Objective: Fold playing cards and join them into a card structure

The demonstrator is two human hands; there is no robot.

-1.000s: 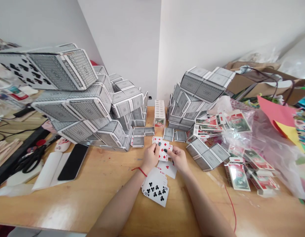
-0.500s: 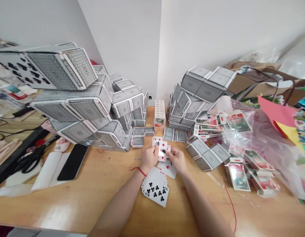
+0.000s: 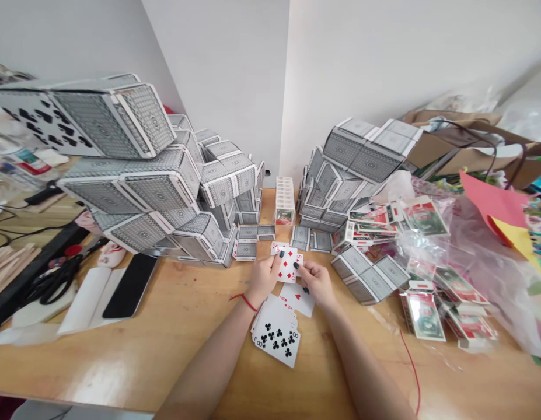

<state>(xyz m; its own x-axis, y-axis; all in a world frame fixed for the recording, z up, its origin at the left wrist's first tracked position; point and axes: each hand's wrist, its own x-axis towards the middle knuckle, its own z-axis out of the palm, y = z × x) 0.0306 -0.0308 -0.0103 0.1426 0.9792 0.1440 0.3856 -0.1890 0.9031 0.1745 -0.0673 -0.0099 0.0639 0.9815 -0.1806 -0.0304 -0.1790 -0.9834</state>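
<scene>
My left hand (image 3: 264, 276) pinches the left side of a five of diamonds playing card (image 3: 287, 265), thumb on its face. My right hand (image 3: 314, 278) grips the right edge of the cards there, where a red six shows behind the five. More cards lie just beyond, partly covered. Below my hands an ace of hearts (image 3: 297, 298) rests face up on the table. Nearer me is a fanned pile topped by an eight of clubs (image 3: 276, 338), beside my left wrist with its red string.
Stacked card blocks rise at left (image 3: 160, 184) and right (image 3: 358, 151). Between them stands a row of card boxes (image 3: 285, 201). A phone (image 3: 130, 286) and scissors (image 3: 62, 274) lie left; opened card packs (image 3: 423, 315) and plastic wrap lie right.
The five of diamonds now shows more of its face, as my left thumb has moved to its upper left. My right fingers have shifted slightly right, to the card's edge.
</scene>
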